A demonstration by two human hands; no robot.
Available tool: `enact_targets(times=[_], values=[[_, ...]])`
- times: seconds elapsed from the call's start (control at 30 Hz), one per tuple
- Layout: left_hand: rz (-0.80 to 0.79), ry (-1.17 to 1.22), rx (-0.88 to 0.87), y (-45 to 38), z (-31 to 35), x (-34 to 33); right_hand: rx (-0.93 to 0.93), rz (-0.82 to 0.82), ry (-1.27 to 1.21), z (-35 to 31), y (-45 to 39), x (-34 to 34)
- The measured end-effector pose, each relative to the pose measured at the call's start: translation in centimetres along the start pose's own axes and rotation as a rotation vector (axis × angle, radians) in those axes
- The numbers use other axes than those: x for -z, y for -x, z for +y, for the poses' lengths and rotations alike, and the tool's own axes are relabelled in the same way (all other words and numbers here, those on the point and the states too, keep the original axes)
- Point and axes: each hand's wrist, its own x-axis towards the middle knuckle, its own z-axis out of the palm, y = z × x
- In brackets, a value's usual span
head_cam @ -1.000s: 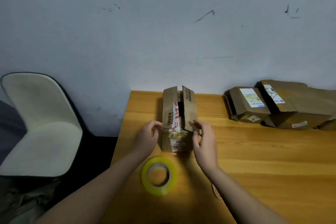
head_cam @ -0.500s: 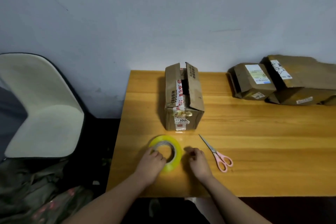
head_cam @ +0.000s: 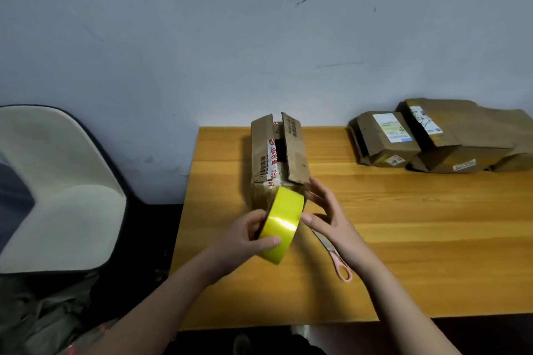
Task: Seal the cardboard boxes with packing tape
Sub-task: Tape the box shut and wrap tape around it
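Yellow packing tape roll point(head_cam: 281, 225) held up on edge, just in front of and overlapping the near end of the cardboard box point(head_cam: 278, 163). Left hand point(head_cam: 248, 235) gripping the roll, thumb across the shiny outer band and fingers curled round its far side. Right hand point(head_cam: 326, 217) loose, fingers spread, thumb touching the roll's right edge, probably feeling for the tape end. Box standing on the wooden worktop point(head_cam: 403, 225), straight ahead of both hands, long axis running away toward the wall, top flaps not flat and a dark gap open along the centre seam. Seam in line with the roll, so a strip pulled off and carried away along that axis looks the likely need. Both hands near the box end, right slightly nearer. Pink-handled scissors point(head_cam: 336, 258) flat on the worktop under the right wrist. More brown parcels point(head_cam: 432, 135) far right, well apart
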Motion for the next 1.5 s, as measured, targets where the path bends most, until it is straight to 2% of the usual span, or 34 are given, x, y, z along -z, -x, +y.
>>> enact_targets(times=[0.1, 0.23, 0.43, 0.7, 0.83, 0.93, 1.03, 1.1, 1.2, 1.37, 1.43, 1.5], values=[[-0.031, 0.043, -0.078, 0.0, 2.6, -0.1, 0.051, -0.061, -0.030, -3.0, -1.0, 1.1], [-0.025, -0.026, -0.168, -0.6, 5.0, -0.4, 0.046, -0.038, -0.107, -5.2, -2.5, 2.0], [0.073, -0.248, -0.341, -1.2, 5.8, -1.1, 0.073, -0.012, -0.059, -7.2, -3.9, 3.2], [0.211, -0.498, -0.535, -2.3, 5.6, -0.7, 0.281, 0.069, 0.004, -8.1, -4.7, 4.2], [0.215, -0.607, -0.543, -2.9, 5.3, -0.3, 0.300, 0.150, -0.030, -8.3, -5.8, 4.1], [0.225, -0.666, -0.552, -3.1, 5.2, -0.2, 0.253, 0.137, -0.039, -8.4, -6.7, 4.5], [0.231, -0.675, -0.531, -3.3, 5.1, 0.0, 0.224, 0.115, 0.080, -8.1, -7.5, 4.9], [0.235, -0.684, -0.524, -3.5, 5.1, 0.1, 0.276, 0.147, 0.175, -7.8, -7.7, 4.4], [0.250, -0.710, -0.524, -3.6, 5.7, 0.1, 0.435, 0.292, 0.334, -7.4, -7.8, 3.1], [0.223, -0.596, -0.452, -3.5, 5.9, 0.1, 0.614, 0.485, 0.761, -7.0, -7.6, 2.2], [0.217, -0.578, -0.427, -3.5, 6.0, 0.1, 0.659, 0.497, 0.810, -6.9, -7.6, 2.2], [0.216, -0.513, -0.407, -3.5, 6.3, 0.1, 0.508, 0.423, 0.672, -7.5, -8.1, 2.5]])
